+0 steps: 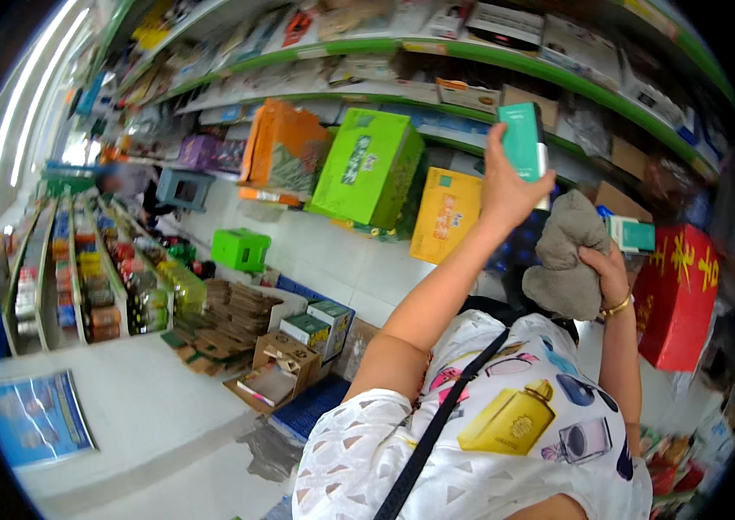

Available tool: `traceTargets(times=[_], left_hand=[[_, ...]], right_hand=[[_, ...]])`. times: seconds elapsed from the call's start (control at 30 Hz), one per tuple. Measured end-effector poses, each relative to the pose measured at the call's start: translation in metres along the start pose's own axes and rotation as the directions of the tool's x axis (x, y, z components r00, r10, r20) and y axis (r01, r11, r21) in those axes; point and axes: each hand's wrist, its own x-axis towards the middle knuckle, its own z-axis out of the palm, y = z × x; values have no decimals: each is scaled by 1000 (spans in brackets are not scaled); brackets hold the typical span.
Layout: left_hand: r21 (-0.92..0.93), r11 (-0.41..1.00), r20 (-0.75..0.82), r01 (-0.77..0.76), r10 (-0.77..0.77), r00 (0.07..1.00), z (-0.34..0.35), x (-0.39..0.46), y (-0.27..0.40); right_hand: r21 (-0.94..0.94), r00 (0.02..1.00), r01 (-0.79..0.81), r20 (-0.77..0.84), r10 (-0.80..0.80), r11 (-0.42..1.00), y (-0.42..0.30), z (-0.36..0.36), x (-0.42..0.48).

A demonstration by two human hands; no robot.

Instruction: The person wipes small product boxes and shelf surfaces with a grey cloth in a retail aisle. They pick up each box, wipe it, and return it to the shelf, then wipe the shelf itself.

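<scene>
My left hand [512, 188] is raised near the shelf and grips a teal box [521, 143] with a dark and white side, thumb and fingers at its edges. In my right hand [606, 270], held lower in front of my body, is a bunched grey cloth [565, 253]. A gold-coloured band circles that wrist. Just beyond the right hand is a teal-and-white box [631, 234]; whether the hand touches it is unclear. The cloth and the teal box are apart.
Green-edged shelves [471, 51] with packaged goods run across the front. On the floor stand an orange carton [283, 146], a green carton [367, 169], a yellow carton [446, 214] and a red box [676, 299]. Flattened cardboard [231, 312] and bottle shelves [100, 279] lie left. A blurred person [130, 182] is farther off.
</scene>
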Motion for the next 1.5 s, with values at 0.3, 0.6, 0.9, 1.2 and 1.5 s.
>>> traceTargets(times=[0.3, 0.6, 0.9, 1.2, 1.5], left_hand=[[-137, 983, 370, 124, -66, 927, 52, -8, -27], [155, 933, 691, -324, 132, 711, 153, -37, 8], [122, 707, 893, -697, 228, 387, 246, -18, 16], [155, 669, 954, -727, 91, 287, 270, -16, 1], [167, 717, 967, -677, 14, 254, 273, -12, 9]], right_hand=[[252, 815, 532, -412, -408, 808, -38, -109, -147], [216, 405, 593, -913, -56, 775, 8, -130, -283], [253, 346, 605, -938, 37, 755, 28, -125, -289], [204, 234, 601, -969, 74, 773, 37, -144, -291], [273, 384, 625, -923, 17, 731, 65, -185, -267]])
